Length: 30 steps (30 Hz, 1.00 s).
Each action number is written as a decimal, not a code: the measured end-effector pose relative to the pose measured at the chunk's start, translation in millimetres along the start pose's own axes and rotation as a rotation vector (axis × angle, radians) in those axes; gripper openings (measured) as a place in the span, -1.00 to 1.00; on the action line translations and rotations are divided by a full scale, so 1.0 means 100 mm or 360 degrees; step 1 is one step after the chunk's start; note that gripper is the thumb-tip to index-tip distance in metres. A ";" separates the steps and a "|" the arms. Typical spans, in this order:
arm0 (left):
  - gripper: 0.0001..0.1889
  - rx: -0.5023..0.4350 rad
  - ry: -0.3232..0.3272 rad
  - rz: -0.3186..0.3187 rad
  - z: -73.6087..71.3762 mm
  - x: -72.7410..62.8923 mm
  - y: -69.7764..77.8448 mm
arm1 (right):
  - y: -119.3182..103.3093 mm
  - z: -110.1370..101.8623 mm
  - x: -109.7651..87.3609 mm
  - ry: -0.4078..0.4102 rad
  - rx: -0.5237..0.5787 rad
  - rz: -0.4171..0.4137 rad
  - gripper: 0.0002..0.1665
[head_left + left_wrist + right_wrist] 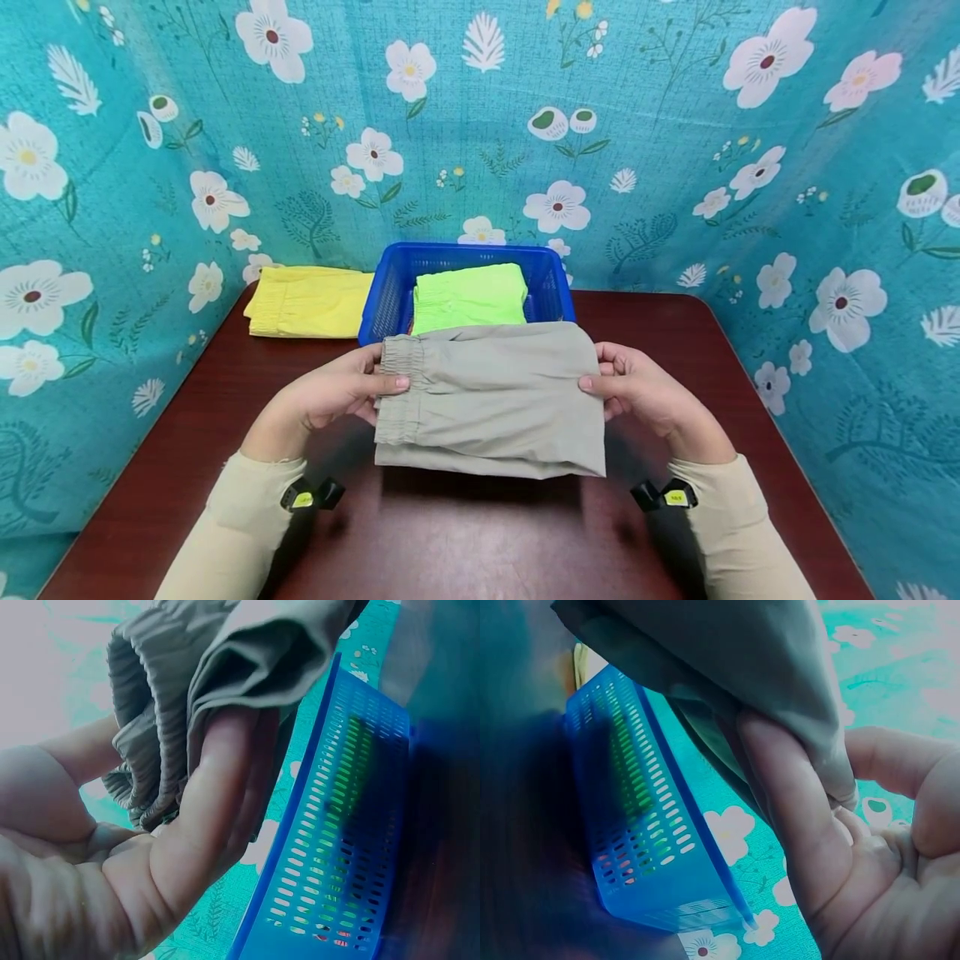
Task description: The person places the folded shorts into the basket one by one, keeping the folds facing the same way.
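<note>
Both hands hold up a folded grey-beige garment (495,400) with a gathered elastic waistband, raised over the table in front of the basket. My left hand (337,392) pinches the waistband end, thumb on the near face and fingers behind. At the opposite end my right hand (645,387) pinches the folded edge the same way. Behind the garment stands a blue perforated basket (551,275), its front wall mostly hidden in the head view. Inside it lies a folded neon-green garment (472,293). In the left wrist view, fingers reach under the folded layers of the garment (255,667).
A folded yellow garment (311,302) with an elastic waistband lies left of the basket, close against it. The dark reddish-brown table (480,550) is bordered at the back and sides by a teal floral cloth (465,108).
</note>
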<state>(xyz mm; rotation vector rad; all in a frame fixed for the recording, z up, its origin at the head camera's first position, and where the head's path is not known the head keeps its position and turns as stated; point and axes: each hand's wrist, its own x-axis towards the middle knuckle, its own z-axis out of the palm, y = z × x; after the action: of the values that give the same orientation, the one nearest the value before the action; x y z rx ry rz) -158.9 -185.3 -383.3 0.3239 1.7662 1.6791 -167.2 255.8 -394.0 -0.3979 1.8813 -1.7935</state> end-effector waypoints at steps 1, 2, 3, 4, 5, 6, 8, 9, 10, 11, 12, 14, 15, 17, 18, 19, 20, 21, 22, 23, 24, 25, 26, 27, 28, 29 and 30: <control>-0.38 -0.0004 0.0017 0.0002 0.00 0.00 0.00 | 0.00 0.00 0.01 0.0015 -0.0010 -0.0006 -0.66; -0.39 -0.0008 0.0030 0.0006 -0.01 0.00 -0.01 | 0.00 0.01 0.02 0.0029 -0.0017 -0.0009 -0.65; -0.39 -0.0010 0.0044 0.0010 -0.01 0.00 -0.01 | 0.00 0.02 0.03 0.0046 -0.0024 -0.0011 -0.64; -0.39 -0.0010 0.0056 0.0018 -0.01 0.00 -0.01 | -0.01 0.02 0.04 0.0063 -0.0028 -0.0013 -0.63; -0.39 -0.0008 0.0067 0.0026 -0.02 0.01 -0.01 | -0.01 0.02 0.05 0.0080 -0.0034 -0.0012 -0.62; -0.39 -0.0004 0.0082 0.0034 -0.02 0.01 -0.01 | -0.01 0.03 0.06 0.0096 -0.0040 -0.0014 -0.61; -0.39 0.0013 0.0112 0.0047 -0.02 0.02 -0.01 | -0.02 0.03 0.09 0.0124 -0.0049 -0.0018 -0.58; -0.39 0.0022 0.0129 0.0052 -0.03 0.03 -0.01 | -0.02 0.03 0.10 0.0141 -0.0053 -0.0019 -0.57; -0.39 0.0028 0.0148 0.0054 -0.03 0.04 -0.01 | -0.02 0.03 0.12 0.0154 -0.0056 -0.0021 -0.57; -0.40 0.0029 0.0169 0.0052 -0.03 0.05 -0.01 | -0.03 0.03 0.13 0.0166 -0.0057 -0.0024 -0.56; -0.41 0.0028 0.0191 0.0048 -0.03 0.06 -0.02 | -0.03 0.03 0.15 0.0180 -0.0056 -0.0026 -0.55; -0.42 0.0020 0.0229 0.0042 -0.04 0.09 -0.02 | -0.04 0.03 0.18 0.0208 -0.0056 -0.0028 -0.56; -0.43 0.0014 0.0252 0.0035 -0.05 0.10 -0.02 | -0.04 0.03 0.19 0.0223 -0.0055 -0.0027 -0.57; -0.44 0.0001 0.0292 0.0027 -0.06 0.12 -0.02 | -0.05 0.03 0.22 0.0245 -0.0053 -0.0027 -0.59; -0.44 0.0002 0.0304 0.0031 -0.06 0.13 -0.02 | -0.05 0.03 0.24 0.0253 -0.0057 -0.0029 -0.60; -0.43 0.0003 0.0316 0.0035 -0.07 0.14 -0.01 | -0.05 0.03 0.25 0.0260 -0.0061 -0.0032 -0.60; -0.43 0.0007 0.0328 0.0038 -0.08 0.15 -0.01 | -0.05 0.02 0.27 0.0272 -0.0061 -0.0032 -0.60; -0.43 0.0005 0.0346 0.0037 -0.09 0.15 0.00 | -0.06 0.02 0.29 0.0284 -0.0060 -0.0032 -0.61; -0.43 0.0000 0.0357 0.0039 -0.09 0.16 0.01 | -0.06 0.02 0.31 0.0295 -0.0061 -0.0032 -0.61; -0.42 -0.0006 0.0371 0.0039 -0.10 0.17 0.02 | -0.07 0.02 0.33 0.0302 -0.0061 -0.0034 -0.60; -0.42 -0.0015 0.0382 0.0039 -0.11 0.18 0.03 | -0.07 0.02 0.35 0.0308 -0.0057 -0.0034 -0.60; -0.42 -0.0026 0.0398 0.0034 -0.12 0.18 0.04 | -0.08 0.02 0.36 0.0320 -0.0053 -0.0032 -0.59; -0.42 -0.0038 0.0410 0.0029 -0.12 0.19 0.05 | -0.08 0.02 0.39 0.0332 -0.0047 -0.0028 -0.59; -0.42 -0.0049 0.0421 0.0026 -0.13 0.20 0.06 | -0.08 0.01 0.41 0.0341 -0.0044 -0.0025 -0.58; -0.42 -0.0056 0.0432 0.0023 -0.13 0.21 0.07 | -0.09 0.01 0.42 0.0348 -0.0044 -0.0021 -0.58; -0.42 -0.0055 0.0445 0.0020 -0.14 0.22 0.07 | -0.09 0.01 0.44 0.0351 -0.0045 -0.0017 -0.57; -0.42 -0.0052 0.0458 0.0017 -0.14 0.23 0.08 | -0.09 0.00 0.46 0.0359 -0.0045 -0.0013 -0.56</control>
<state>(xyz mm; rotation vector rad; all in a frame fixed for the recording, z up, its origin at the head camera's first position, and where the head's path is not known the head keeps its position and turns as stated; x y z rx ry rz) -186.9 -181.9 -383.2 0.0790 1.9410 1.8335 -205.9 230.3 -392.2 -0.2204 2.0608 -1.8856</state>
